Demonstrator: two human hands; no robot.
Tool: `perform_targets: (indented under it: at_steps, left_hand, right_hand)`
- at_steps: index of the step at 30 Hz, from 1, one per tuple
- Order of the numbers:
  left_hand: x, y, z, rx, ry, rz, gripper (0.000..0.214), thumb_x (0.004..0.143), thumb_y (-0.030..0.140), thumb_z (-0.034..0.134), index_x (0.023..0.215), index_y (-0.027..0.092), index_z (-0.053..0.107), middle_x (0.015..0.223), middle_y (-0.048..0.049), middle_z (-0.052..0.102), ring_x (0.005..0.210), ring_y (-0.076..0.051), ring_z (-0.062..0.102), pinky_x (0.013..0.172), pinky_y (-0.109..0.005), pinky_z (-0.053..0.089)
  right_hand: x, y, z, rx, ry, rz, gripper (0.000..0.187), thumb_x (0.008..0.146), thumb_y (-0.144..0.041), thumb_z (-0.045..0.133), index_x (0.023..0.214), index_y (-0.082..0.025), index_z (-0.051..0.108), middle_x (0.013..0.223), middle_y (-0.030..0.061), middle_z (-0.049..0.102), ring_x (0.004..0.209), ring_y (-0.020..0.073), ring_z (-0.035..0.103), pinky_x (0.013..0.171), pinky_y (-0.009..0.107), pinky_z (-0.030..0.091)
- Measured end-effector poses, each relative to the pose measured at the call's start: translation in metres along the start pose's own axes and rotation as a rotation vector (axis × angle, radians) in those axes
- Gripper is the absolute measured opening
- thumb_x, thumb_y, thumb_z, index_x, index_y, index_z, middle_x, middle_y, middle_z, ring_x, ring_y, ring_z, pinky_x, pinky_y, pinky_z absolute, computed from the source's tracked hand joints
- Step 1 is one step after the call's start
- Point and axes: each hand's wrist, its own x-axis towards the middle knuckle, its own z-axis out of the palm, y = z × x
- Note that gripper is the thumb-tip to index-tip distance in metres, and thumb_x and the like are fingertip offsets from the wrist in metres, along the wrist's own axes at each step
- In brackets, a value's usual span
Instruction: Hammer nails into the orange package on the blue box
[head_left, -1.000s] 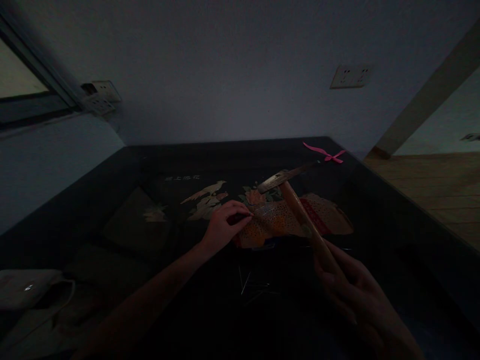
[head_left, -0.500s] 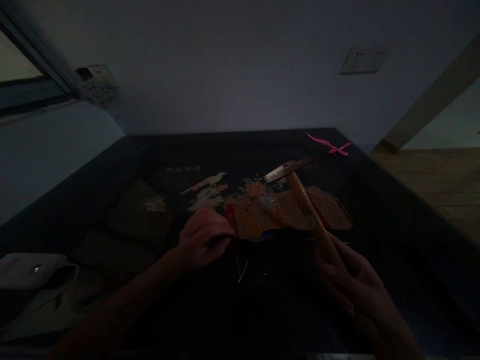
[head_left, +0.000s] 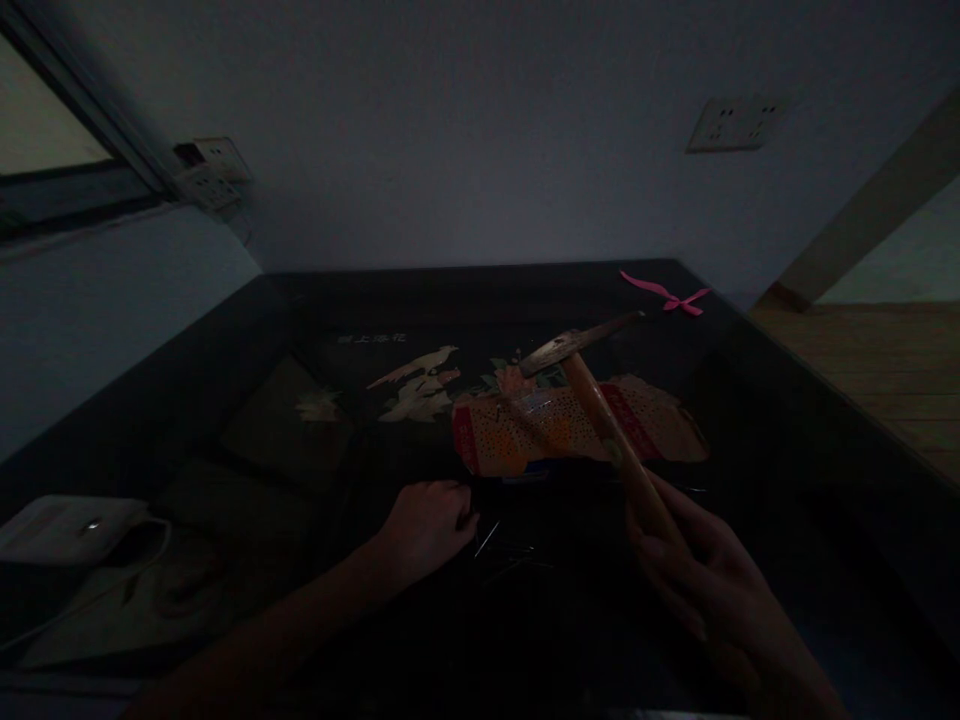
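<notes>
My right hand grips the wooden handle of a hammer, whose metal head is raised over an orange, hole-dotted sheet lying on the dark table. My left hand rests low on the table, its fingers curled, right beside several thin loose nails. The light is too dim to show whether those fingers hold a nail. The sheet lies a little beyond both hands.
A bird-and-flower picture is inlaid in the table top. A pink ribbon lies at the far right corner. A white device with a cable sits at the left. Wall sockets are behind; wooden floor is at right.
My left hand has drawn back from the orange sheet toward me, down to the loose nails. The hammer has stayed raised in my right hand.
</notes>
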Motion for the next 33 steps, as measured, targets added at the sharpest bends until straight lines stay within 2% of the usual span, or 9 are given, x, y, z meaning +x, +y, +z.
perform_targets:
  at_steps: [5,9,15,21,27,33]
  left_hand:
    - [0.01,0.003,-0.009,0.092,-0.049,-0.068,0.022,0.086,0.023,0.047,0.085,0.016,0.068,0.089,-0.0116,0.071,0.079,-0.025,0.069,0.064,-0.032,0.05]
    - [0.012,0.006,-0.012,0.142,-0.091,-0.091,0.028,0.089,0.028,0.044,0.094,0.014,0.068,0.094,-0.0142,0.071,0.082,-0.029,0.069,0.068,-0.039,0.054]
    - [0.01,0.008,-0.01,0.152,-0.122,-0.099,0.028,0.089,0.025,0.043,0.094,0.015,0.068,0.095,-0.0136,0.071,0.084,-0.028,0.07,0.069,-0.038,0.054]
    - [0.01,0.009,-0.003,0.154,-0.077,-0.056,0.026,0.086,0.019,0.043,0.093,0.013,0.067,0.093,-0.0128,0.071,0.08,-0.029,0.07,0.065,-0.038,0.054]
    - [0.007,0.015,-0.007,0.126,-0.064,-0.032,0.024,0.088,0.018,0.043,0.098,0.013,0.064,0.095,-0.012,0.071,0.081,-0.027,0.07,0.066,-0.035,0.053]
    - [0.006,0.018,-0.005,0.095,0.048,0.072,0.018,0.088,0.015,0.047,0.097,0.015,0.062,0.09,-0.0101,0.071,0.084,-0.025,0.068,0.074,-0.035,0.05]
  right_hand:
    - [0.002,0.002,-0.002,0.0,-0.03,0.007,0.062,0.073,-0.036,0.079,0.131,-0.03,0.058,0.073,-0.0033,0.054,0.038,-0.0013,0.034,0.031,0.008,0.027]
    - [0.001,0.005,-0.003,0.052,0.013,0.003,0.062,0.073,-0.034,0.08,0.13,-0.03,0.058,0.074,-0.0037,0.055,0.038,-0.0027,0.032,0.032,0.007,0.025]
    - [0.001,0.004,-0.003,0.008,-0.032,0.013,0.063,0.072,-0.037,0.08,0.131,-0.032,0.058,0.075,-0.0037,0.055,0.037,-0.0019,0.035,0.032,0.008,0.028]
    - [-0.001,-0.001,0.001,0.011,0.006,0.025,0.061,0.07,-0.037,0.081,0.128,-0.032,0.062,0.075,-0.0024,0.057,0.043,0.0024,0.037,0.033,0.01,0.029]
    - [-0.002,-0.001,0.003,0.003,0.038,0.002,0.062,0.069,-0.037,0.081,0.128,-0.029,0.063,0.075,-0.0014,0.056,0.043,0.0037,0.037,0.033,0.012,0.03]
    - [-0.003,0.0,0.002,-0.019,0.029,0.008,0.063,0.071,-0.04,0.08,0.13,-0.03,0.06,0.076,-0.0017,0.057,0.04,0.0019,0.034,0.031,0.012,0.027]
